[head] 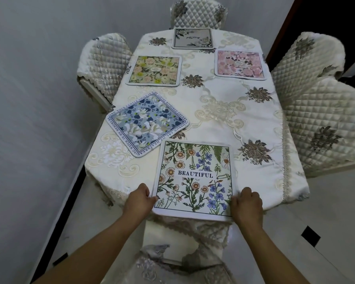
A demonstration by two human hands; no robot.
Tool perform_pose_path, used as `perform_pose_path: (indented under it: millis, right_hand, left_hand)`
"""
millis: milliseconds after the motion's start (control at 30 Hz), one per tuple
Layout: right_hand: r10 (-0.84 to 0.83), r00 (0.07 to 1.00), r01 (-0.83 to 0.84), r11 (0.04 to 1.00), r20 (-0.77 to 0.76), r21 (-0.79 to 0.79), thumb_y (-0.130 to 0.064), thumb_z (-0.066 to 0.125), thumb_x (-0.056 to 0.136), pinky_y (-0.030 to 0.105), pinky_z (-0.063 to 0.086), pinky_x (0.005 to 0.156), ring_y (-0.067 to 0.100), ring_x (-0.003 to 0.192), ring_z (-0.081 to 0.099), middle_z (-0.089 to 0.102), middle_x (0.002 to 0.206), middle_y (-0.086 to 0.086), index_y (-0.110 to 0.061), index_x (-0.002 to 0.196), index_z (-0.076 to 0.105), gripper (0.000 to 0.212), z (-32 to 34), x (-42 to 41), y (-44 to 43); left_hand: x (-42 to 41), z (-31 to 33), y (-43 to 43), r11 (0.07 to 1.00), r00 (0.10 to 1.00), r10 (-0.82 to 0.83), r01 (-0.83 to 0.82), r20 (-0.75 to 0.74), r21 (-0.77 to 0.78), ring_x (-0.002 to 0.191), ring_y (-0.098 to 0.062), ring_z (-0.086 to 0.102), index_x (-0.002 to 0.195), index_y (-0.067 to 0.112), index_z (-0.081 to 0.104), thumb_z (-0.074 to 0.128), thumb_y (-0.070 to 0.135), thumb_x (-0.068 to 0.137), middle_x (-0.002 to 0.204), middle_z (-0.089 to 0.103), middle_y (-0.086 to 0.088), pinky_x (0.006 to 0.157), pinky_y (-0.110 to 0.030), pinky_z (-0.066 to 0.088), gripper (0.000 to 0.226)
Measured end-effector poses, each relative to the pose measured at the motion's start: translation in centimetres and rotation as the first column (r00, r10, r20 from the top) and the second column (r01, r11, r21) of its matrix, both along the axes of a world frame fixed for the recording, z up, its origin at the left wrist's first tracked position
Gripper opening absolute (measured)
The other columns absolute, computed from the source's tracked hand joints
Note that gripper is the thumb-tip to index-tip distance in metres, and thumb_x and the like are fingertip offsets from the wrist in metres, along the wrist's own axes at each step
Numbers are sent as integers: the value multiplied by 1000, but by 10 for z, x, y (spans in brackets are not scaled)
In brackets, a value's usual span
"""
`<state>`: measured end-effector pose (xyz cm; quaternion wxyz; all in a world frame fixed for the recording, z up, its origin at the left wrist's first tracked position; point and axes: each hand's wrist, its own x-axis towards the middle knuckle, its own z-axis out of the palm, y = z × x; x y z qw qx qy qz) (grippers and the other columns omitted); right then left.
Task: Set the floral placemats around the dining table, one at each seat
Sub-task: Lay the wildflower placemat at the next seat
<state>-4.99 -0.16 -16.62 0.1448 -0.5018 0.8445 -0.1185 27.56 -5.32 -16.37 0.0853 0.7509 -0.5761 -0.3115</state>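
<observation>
Cream brocade covers the table, and five floral mats lie on it. At the near edge lies the BEAUTIFUL mat, printed with daisies and blue flowers, its near side overhanging the table edge a little. The left hand pinches its near left corner, thumb on top, and the right hand is closed on its near right corner in the same way. Just beyond it, toward the left edge, the blue mat sits turned like a diamond, one corner almost touching the BEAUTIFUL mat. Farther along the left edge the yellow mat lies square to the table, in front of a quilted chair. Opposite it, at the right edge, lies the pink mat. At the far end the grey mat lies before the end chair. Two more quilted chairs stand along the right side.
</observation>
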Motion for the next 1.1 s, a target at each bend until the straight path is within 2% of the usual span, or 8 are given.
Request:
perform_pose_path:
  millis: [133,300,500,600,700,767,933,1100]
  right_hand:
    - [158,980,-160,987,-122,-7,-9,68,75,43,44,63,40,78,54,58,83,24,0,84,57,17,12,16,-8]
    - [347,935,-344,937,-68,55,-9,50,83,39,46,77,34,94,56,62,102,15,-7,102,56,20,7,57,-18]
    - [257,965,-255,966,-47,46,-3,45,81,35,38,67,33,86,56,63,94,16,-7,98,55,20,-14,68,-21]
    - [239,968,-237,971,-79,44,1,51,76,34,35,61,34,76,55,62,84,18,-6,90,55,15,-18,71,-20]
    - [211,974,-206,976,-85,71,5,55,72,37,38,58,35,70,55,60,77,20,-3,84,55,15,-19,78,-21]
    - [188,979,-180,979,-79,99,7,54,72,37,38,57,35,69,54,60,76,19,-4,81,54,14,-19,80,-22]
    - [91,991,-75,984,-99,160,-2,52,84,34,40,62,33,76,60,64,82,16,-7,84,61,10,-16,82,-33]
    - [10,991,30,957,-136,287,-7,47,87,31,52,74,26,83,64,69,94,10,-11,96,67,22,2,99,-40]
  left_hand:
    - [-5,4,-3,962,970,-225,236,91,-135,74,-26,55,82,20,45,69,31,80,77,56,-3,61,-35,44,26]
    - [-30,5,-15,894,922,-373,388,107,-224,78,-28,54,86,16,49,59,30,86,83,58,-8,64,-38,46,17]
    - [-34,-8,-24,864,885,-453,465,105,-192,78,-29,53,88,11,50,53,27,92,85,59,-11,62,-35,35,17]
    - [-20,-7,-36,856,859,-512,507,-26,-103,73,-21,56,83,19,51,58,28,89,80,61,-2,60,-33,42,12]
    - [2,-1,-62,908,880,-393,417,-266,41,62,-6,59,80,27,56,63,36,85,72,65,7,51,-24,43,12]
    - [21,3,-86,939,896,-304,340,-322,59,62,-11,59,81,25,58,64,38,85,71,65,6,51,-25,41,15]
    - [82,10,-132,983,943,-148,173,-298,63,79,-24,61,84,15,63,64,29,88,83,67,-5,72,-35,46,14]
    - [152,23,-125,987,975,-85,111,-204,117,85,-27,63,79,17,62,66,27,88,83,68,-4,75,-36,47,14]
